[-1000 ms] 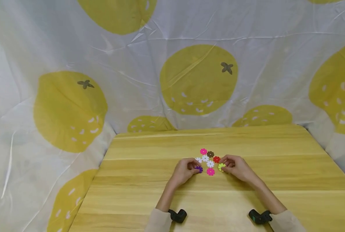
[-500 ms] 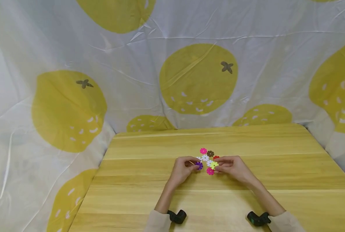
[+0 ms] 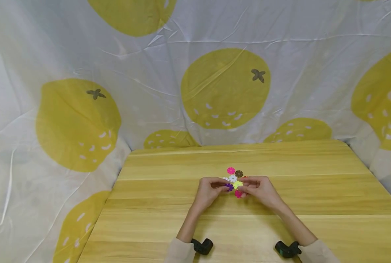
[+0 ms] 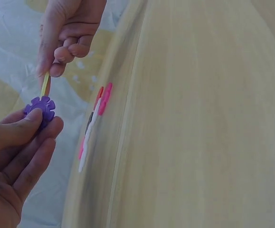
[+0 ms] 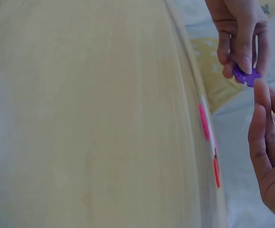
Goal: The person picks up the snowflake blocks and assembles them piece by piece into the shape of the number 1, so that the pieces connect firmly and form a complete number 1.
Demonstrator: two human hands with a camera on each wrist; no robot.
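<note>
My left hand [image 3: 209, 191] pinches a purple notched plastic disc [image 4: 38, 105], a snowflake-type building piece, between thumb and fingers. Opposite it, my right hand [image 3: 262, 191] pinches a yellow snowflake disc [image 3: 237, 185]. In the left wrist view the yellow disc is edge-on, its lower end right at the purple disc's notched rim. Both discs are held up above the tabletop. Behind and below the hands lie a pink disc [image 3: 230, 170], a brown disc [image 3: 239, 174], white discs [image 3: 232, 178] and a second pink disc [image 3: 237, 194]. My right fingers mostly hide a red disc [image 3: 245, 177].
The wooden table [image 3: 169, 204] reaches back to a hanging cloth [image 3: 156, 91] printed with big yellow lemons. Black devices [image 3: 202, 246] sit at both wrists, by the beige sleeves.
The right hand has carried the yellow disc left, up to the purple one. My left hand has raised the purple disc slightly and moved it a little to the right.
</note>
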